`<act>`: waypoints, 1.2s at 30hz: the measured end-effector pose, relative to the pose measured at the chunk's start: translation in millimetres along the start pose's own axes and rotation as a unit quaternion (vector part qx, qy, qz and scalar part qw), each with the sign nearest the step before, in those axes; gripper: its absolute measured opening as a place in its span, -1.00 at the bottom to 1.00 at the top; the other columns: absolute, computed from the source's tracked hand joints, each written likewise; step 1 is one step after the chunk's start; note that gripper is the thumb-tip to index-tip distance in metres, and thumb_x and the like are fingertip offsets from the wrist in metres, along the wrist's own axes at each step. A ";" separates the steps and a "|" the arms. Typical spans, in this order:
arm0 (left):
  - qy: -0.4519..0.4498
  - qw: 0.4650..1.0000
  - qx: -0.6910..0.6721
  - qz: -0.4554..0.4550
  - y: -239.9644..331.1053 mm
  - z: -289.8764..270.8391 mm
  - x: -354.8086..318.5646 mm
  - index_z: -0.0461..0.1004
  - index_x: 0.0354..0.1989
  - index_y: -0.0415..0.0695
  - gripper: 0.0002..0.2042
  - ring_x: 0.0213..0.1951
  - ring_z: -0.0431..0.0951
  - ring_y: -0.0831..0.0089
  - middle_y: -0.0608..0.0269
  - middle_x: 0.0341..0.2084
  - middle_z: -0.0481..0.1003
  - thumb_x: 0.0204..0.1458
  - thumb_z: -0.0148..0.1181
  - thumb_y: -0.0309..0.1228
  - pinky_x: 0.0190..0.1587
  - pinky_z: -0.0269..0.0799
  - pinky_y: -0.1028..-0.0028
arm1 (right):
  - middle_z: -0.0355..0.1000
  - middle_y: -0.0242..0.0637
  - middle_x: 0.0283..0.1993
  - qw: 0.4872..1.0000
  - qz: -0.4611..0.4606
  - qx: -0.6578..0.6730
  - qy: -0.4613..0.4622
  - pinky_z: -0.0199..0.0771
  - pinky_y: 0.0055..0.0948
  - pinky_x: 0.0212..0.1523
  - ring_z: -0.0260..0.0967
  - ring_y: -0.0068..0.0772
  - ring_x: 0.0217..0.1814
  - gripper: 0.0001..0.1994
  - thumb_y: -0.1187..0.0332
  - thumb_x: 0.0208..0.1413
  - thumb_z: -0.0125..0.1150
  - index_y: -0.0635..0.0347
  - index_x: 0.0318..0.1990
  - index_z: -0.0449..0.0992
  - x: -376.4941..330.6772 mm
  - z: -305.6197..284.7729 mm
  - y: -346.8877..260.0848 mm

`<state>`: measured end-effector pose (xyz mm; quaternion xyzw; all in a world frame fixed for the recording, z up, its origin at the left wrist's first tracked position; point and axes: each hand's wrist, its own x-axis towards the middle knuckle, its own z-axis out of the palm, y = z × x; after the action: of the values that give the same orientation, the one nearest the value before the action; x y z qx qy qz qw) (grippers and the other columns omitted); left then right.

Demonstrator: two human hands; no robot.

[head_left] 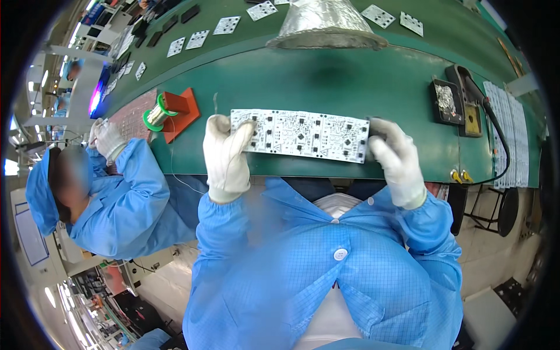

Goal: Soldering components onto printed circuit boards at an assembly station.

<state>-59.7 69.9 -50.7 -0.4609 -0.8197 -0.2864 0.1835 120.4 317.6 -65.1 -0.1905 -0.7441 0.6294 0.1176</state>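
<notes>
A long white circuit board panel [300, 135] with small black components is held up level above the green bench, in front of my chest. My left hand [226, 154], in a white glove, grips its left end, with the thumb over the front face. At the opposite end my right hand [399, 160], also gloved, has its thumb and fingers bent around the right edge. The right fingertips are dim and partly blurred. A green spool of solder wire [158, 114] sits on an orange-red stand [185, 111] left of the panel.
A foil-covered hood [326, 29] hangs beyond the panel. At right are a soldering iron holder [466, 87], a black tray [446, 102] and stacked white panels [507, 134]. Boards lie on the far green belt [245, 44]. A co-worker [125, 198] in blue sits at left.
</notes>
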 end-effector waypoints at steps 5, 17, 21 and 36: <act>0.085 0.995 0.007 0.043 42.1 -0.5 2.8 0.54 -0.28 -0.25 -0.71 -0.35 0.42 0.13 0.00 -0.39 0.48 -0.26 0.15 -0.72 -0.30 0.36 0.31 | 0.49 -0.01 -0.14 0.959 0.086 0.259 -0.082 0.56 -0.40 -0.31 0.52 -0.28 -0.35 -0.31 0.19 0.06 0.10 0.52 0.25 0.10 -20.0 -8.2 -35.0; 0.021 0.533 -0.772 -0.346 80.1 38.2 -11.1 0.35 -0.05 -0.09 -0.34 -0.67 0.24 0.52 0.34 -0.40 0.48 0.01 0.00 0.31 -0.66 0.09 0.47 | 0.51 -0.01 -0.18 0.925 0.018 0.380 0.022 0.56 -0.38 -0.37 0.53 -0.30 -0.41 -0.42 0.24 0.22 0.03 0.47 0.26 0.09 -28.1 -19.4 -37.5; -0.163 0.875 -0.419 -0.179 90.9 41.3 -13.6 0.41 -0.02 -0.31 -0.61 -0.66 0.41 0.39 0.10 -0.47 0.49 -0.13 0.10 -0.65 -0.64 0.29 0.45 | 0.49 -0.06 -0.08 0.947 0.019 0.318 -0.033 0.57 -0.41 -0.22 0.52 -0.34 -0.22 -0.49 0.25 0.23 0.04 0.43 0.22 0.18 -32.6 -22.4 -28.8; -0.008 0.961 -0.261 0.088 85.6 55.0 -19.2 0.29 0.07 -0.40 -0.51 -0.54 0.55 0.41 0.07 -0.47 0.54 -0.13 0.06 -0.87 -0.56 0.46 0.52 | 0.53 -0.15 -0.11 0.982 -0.056 0.179 0.016 0.52 -0.56 -0.11 0.50 -0.47 -0.10 -0.67 0.33 0.29 0.00 0.42 0.08 0.37 -36.4 -27.6 -1.4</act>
<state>21.7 127.8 -78.0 -0.5653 -0.6745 -0.4690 0.0747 164.4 326.3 -56.4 -0.1347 -0.6267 0.7420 0.1963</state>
